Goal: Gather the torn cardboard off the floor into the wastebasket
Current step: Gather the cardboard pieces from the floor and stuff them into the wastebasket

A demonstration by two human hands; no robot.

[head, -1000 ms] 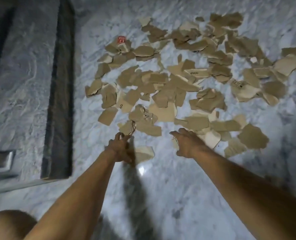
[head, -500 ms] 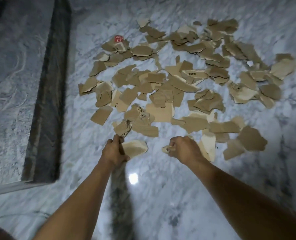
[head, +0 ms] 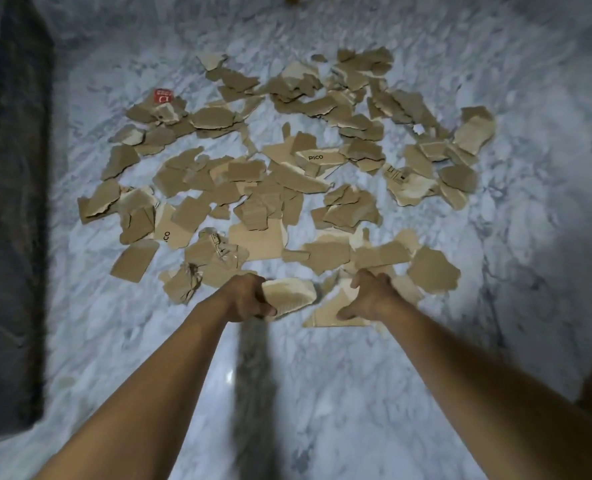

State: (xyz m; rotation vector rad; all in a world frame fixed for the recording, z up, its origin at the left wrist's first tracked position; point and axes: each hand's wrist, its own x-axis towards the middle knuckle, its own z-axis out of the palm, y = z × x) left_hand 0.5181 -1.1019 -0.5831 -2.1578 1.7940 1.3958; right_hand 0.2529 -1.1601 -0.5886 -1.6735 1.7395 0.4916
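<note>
Left hand [head: 246, 299] was clamped round a pale scrap [head: 289, 296] at the pile's 6 o'clock edge; the right hand [head: 370, 296], at its 3 o'clock, lay over a triangular piece [head: 329, 313], though whether it pinched it could not be told. Beyond them the torn cardboard [head: 274, 188] lay scattered over the marble floor [head: 322, 393] from 10 to 2 o'clock, no wastebasket in view. Flat scraps would likely skid on polished stone or slip from an overfilled grip.

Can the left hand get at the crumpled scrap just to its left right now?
Probably, yes: the crumpled scrap lies near the left hand with bare floor around it, but that hand is gripping a pale piece.
</note>
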